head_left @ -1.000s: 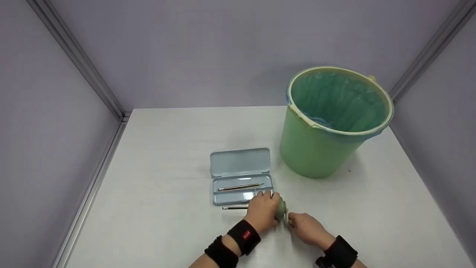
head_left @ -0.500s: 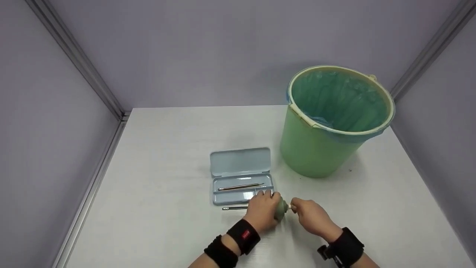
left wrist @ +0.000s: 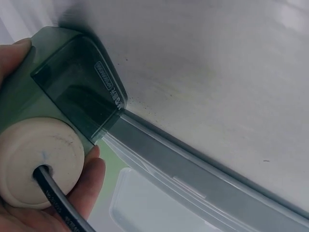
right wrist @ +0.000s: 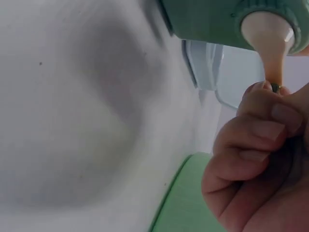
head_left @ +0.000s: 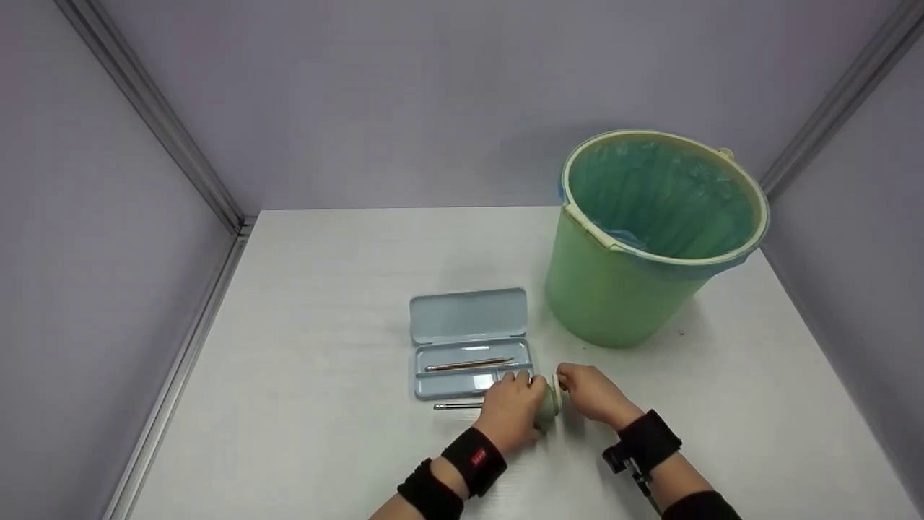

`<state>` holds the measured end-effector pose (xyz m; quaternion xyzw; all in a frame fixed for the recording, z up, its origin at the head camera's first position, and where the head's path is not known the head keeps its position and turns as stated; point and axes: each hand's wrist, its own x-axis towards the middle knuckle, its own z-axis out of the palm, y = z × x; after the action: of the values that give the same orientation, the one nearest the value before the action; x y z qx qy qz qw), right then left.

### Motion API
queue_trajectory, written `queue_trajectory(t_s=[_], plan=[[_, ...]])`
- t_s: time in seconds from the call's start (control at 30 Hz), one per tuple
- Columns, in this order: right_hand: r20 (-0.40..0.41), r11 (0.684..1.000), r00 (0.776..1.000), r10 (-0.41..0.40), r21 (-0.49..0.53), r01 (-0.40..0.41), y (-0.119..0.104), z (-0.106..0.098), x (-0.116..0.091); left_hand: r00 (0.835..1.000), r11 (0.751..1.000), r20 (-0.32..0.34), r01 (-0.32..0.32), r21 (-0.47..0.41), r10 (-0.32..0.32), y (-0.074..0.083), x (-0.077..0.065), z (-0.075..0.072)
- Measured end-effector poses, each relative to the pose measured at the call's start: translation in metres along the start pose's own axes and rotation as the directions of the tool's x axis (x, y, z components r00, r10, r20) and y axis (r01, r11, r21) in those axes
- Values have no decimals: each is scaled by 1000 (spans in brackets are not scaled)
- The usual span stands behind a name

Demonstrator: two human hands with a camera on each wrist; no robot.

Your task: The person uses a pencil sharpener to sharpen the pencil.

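Observation:
A green crank pencil sharpener (head_left: 548,414) lies on the white table, gripped by my left hand (head_left: 509,410). In the left wrist view its dark see-through shavings drawer (left wrist: 82,87) faces the camera. A dark pencil (head_left: 458,406) sticks out of the cream round holder (left wrist: 43,159) on its left side. My right hand (head_left: 590,391) pinches the end of the cream crank handle (right wrist: 273,48) with curled fingers, and the crank points away from me. The pencil's tip is hidden inside the sharpener.
Just beyond the left hand lies an open blue-grey pencil case (head_left: 468,318) with pencils (head_left: 469,365) in its tray. A large green bin (head_left: 606,300) with a bag liner stands behind, to the right. Walls rise at the back and both sides.
My right hand has turned the crank round, moving from near the table edge side to the far side. The left hand, sharpener and pencil stay in place.

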<state>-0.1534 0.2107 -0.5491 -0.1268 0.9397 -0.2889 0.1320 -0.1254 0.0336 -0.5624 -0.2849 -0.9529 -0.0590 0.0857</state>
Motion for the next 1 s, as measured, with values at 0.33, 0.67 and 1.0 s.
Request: queue_trajectory(t_s=[0.33, 0.67, 1.0], plan=[[44, 997, 997, 68, 18, -69, 5, 12, 2, 1000, 999, -16, 1, -40, -1, 0, 1, 3], [72, 993, 992, 101, -73, -96, 5, 27, -12, 999, 999, -28, 22, -43, -23, 1, 1, 3], [113, 996, 992, 56, -78, -47, 7, 30, -32, 998, 997, 19, 61, -42, -61, 4, 2, 0]])
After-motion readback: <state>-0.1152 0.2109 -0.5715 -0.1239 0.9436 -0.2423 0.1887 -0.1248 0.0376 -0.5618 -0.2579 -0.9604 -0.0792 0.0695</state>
